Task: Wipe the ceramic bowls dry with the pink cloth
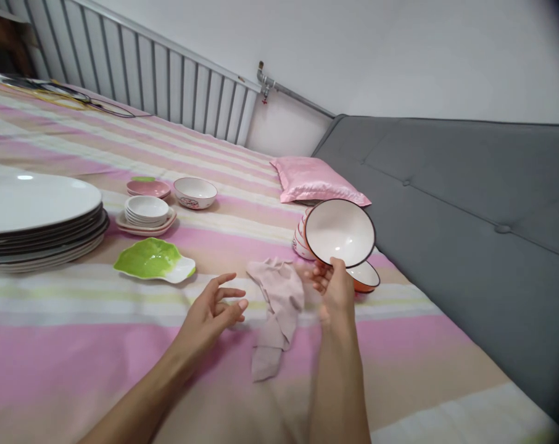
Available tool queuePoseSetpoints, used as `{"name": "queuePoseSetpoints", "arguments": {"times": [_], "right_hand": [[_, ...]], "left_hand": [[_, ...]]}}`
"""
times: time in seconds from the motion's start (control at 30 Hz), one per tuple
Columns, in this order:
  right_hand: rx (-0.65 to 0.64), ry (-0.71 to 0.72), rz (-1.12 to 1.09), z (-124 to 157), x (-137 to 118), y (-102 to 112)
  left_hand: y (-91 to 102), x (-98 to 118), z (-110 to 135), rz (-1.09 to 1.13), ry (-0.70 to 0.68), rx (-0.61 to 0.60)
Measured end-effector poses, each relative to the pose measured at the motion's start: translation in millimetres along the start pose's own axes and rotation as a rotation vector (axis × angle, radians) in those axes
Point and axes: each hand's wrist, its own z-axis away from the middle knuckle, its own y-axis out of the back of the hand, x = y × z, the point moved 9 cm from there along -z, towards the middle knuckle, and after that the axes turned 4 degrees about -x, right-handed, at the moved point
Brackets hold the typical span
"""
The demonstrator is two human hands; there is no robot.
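My right hand (332, 287) grips the rim of a white-lined bowl (342, 231) with a dark edge, thumb inside and fingers beneath, its inside tilted toward me. Right below it sits another bowl (366, 276), orange outside with a dark rim. Partly hidden behind the held bowl is a stack of patterned bowls (302, 237). My left hand (221, 305) hovers with fingers apart, holding nothing, left of a crumpled pale pink cloth (279, 302) on the bedspread. Beyond that hand rests a green and white leaf-shaped dish (154, 259).
Large plates (39, 203) are stacked at the left. Small white dishes (147, 209), pink dishes (149, 188) and a patterned bowl (195, 192) stand farther back. A pink pillow (319, 179) lies by the grey headboard (455, 179). Cables (66, 95) lie near the radiator (168, 74).
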Motion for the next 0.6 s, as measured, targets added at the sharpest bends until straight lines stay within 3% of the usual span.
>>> {"name": "queuePoseSetpoints", "arguments": {"times": [0.1,0.2,0.4,0.6], "right_hand": [[0.157,0.050,0.016,-8.2,-1.9,19.7],[0.225,0.061,0.006,-16.5,2.6,31.2],[0.264,0.026,0.022,-31.9,21.3,43.5],[0.215,-0.012,0.077,-47.2,33.2,43.5]], "left_hand": [[1.4,-0.9,-1.3,-0.025,-0.008,0.015],[1.6,-1.3,-2.1,-0.038,-0.011,0.013],[1.7,-3.2,-3.7,-0.047,-0.003,-0.005],[-0.7,-3.1,-3.4,-0.063,-0.001,0.024]]}}
